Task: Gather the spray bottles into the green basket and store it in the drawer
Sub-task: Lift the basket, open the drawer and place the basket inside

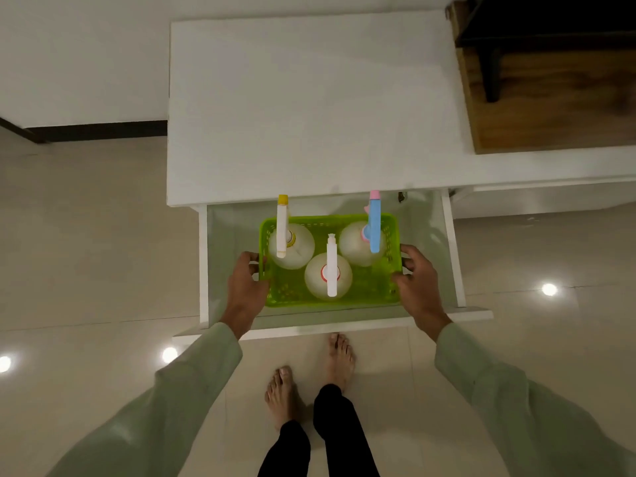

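Observation:
A green basket point(292, 294) sits within the open white drawer point(454, 256), seen from above. Three pale round spray bottles stand in it: one with a white and yellow sprayer point(283, 228) at the back left, one with a blue and pink sprayer point(374, 223) at the back right, and one with a white sprayer and red collar point(331, 270) in front. My left hand point(246, 282) grips the basket's left rim. My right hand point(418, 278) grips its right rim. Whether the basket rests on the drawer floor I cannot tell.
The white cabinet top point(309, 108) lies above the drawer. A wooden surface with a dark leg point(550, 98) is at the back right. Glossy tiled floor point(86, 270) surrounds the cabinet. My bare feet point(340, 356) stand just before the drawer front.

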`<state>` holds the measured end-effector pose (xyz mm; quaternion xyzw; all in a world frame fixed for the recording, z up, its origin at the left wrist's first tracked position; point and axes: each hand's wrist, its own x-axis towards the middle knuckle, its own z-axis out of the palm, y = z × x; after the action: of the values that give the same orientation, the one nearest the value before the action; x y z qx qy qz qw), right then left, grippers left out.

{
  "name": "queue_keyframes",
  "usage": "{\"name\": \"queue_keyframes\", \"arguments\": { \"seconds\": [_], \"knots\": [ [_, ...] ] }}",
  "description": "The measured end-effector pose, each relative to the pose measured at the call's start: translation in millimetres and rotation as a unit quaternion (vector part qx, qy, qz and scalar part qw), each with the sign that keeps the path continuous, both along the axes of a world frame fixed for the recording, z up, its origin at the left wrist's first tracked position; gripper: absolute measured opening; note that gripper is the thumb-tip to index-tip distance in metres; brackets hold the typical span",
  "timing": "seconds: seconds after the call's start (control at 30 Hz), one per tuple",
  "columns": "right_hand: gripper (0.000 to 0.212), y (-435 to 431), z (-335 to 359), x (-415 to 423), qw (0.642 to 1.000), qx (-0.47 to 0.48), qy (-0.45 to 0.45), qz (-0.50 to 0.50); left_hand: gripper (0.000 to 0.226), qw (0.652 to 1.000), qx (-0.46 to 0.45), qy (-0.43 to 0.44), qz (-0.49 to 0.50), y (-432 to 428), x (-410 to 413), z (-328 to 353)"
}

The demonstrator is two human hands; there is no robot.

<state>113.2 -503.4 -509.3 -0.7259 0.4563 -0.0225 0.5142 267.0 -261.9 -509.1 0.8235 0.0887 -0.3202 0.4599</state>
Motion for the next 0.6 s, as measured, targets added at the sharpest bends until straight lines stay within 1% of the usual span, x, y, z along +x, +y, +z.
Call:
{"name": "queue_keyframes", "arguments": {
  "seconds": [0.17,0.37,0.5,0.6],
  "knots": [
    [0.053,-8.4,-29.9,11.3,0.999,0.037,0.014,-0.015,0.037,1.000,0.012,0.022,0.020,-6.5,5.3,-26.4],
    [0.040,-10.9,-64.8,24.7,0.996,0.056,0.062,-0.022,0.036,0.997,0.043,0.043,0.038,-13.4,9.2,-59.7],
    [0.037,-11.5,-86.4,28.9,0.994,0.059,0.091,-0.028,0.034,0.995,0.062,0.064,0.041,-13.2,12.6,-83.8],
    [0.035,-12.9,-105.6,33.7,0.992,0.060,0.107,-0.039,0.036,0.995,0.072,0.062,0.041,-13.5,16.8,-105.5]
  ]
}}
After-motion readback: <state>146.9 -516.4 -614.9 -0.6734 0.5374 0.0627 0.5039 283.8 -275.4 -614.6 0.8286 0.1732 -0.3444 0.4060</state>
